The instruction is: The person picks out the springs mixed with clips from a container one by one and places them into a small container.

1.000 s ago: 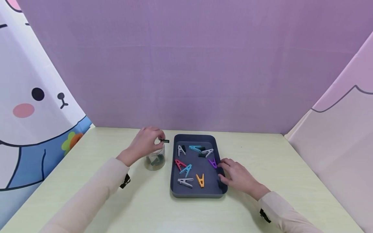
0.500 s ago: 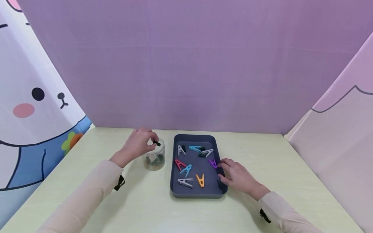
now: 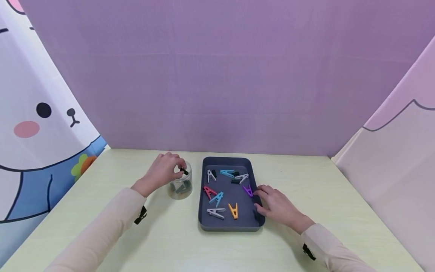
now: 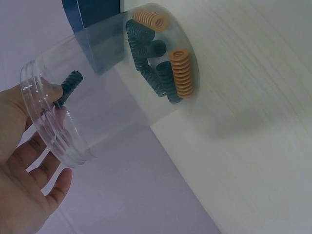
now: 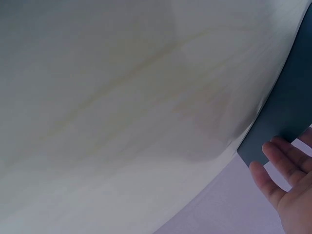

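Note:
My left hand (image 3: 163, 170) pinches a dark green coil spring (image 4: 72, 87) between thumb and fingers. In the left wrist view the spring is inside the mouth of a clear jar (image 4: 105, 119), tilted, above the springs at its bottom. Those are several dark green springs (image 4: 166, 80) and two orange springs (image 4: 182, 73). My right hand (image 3: 276, 204) rests its fingers and thumb at the right rim of a dark grey tray (image 3: 232, 228), beside a purple clip (image 3: 249, 190). The right wrist view shows those fingers loosely extended against the tray's outer wall.
In the tray lie several plastic clips, among them a red clip (image 3: 209, 191), a yellow clip (image 3: 233, 210) and a grey clip (image 3: 215, 213). Dark springs (image 3: 236, 181) lie near its far end. A purple cloth backdrop (image 3: 221, 94) stands behind the pale table (image 3: 292, 173).
My left hand has carried the spring left from beside the jar to over its mouth, then lowered it slightly into the opening. The right hand and tray have stayed put.

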A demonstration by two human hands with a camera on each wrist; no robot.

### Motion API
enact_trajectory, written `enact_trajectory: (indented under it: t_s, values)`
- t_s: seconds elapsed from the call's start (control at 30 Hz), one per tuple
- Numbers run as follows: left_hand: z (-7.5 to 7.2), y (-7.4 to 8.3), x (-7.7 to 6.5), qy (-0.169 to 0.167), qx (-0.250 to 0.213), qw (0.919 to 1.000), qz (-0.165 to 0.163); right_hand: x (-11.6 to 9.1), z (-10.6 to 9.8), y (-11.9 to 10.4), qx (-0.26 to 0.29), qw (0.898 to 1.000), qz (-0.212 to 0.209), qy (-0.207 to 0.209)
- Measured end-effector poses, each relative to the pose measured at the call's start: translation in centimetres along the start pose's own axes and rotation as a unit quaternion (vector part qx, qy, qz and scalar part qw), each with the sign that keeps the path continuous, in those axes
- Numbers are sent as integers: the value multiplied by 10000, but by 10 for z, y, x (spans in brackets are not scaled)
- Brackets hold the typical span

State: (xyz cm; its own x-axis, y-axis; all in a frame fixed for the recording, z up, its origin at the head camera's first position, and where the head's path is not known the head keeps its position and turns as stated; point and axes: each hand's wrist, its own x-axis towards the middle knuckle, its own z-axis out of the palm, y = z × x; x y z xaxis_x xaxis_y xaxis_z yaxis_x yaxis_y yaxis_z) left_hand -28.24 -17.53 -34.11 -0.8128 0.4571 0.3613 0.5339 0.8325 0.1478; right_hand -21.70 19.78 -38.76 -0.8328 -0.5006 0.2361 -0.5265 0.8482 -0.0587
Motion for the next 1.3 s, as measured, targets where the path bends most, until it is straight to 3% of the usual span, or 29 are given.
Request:
enact_trajectory:
  t_s: [0.37, 0.6, 0.9, 1.3]
  values:
    - [2, -1, 1, -258, -105, 9994, -214, 0, 0, -2, 7, 9998, 122, -129]
    - [1, -1, 1, -193, -96, 9995, -216, 1, 0, -2, 24, 9998, 126, -133]
    - [0, -1, 4, 43, 47, 10000, -29, 1, 0, -2, -4, 9998, 122, -124]
    - [-12, 12, 17, 183, 92, 9995, 238, 1, 0, -2, -23, 10000, 65, -59]
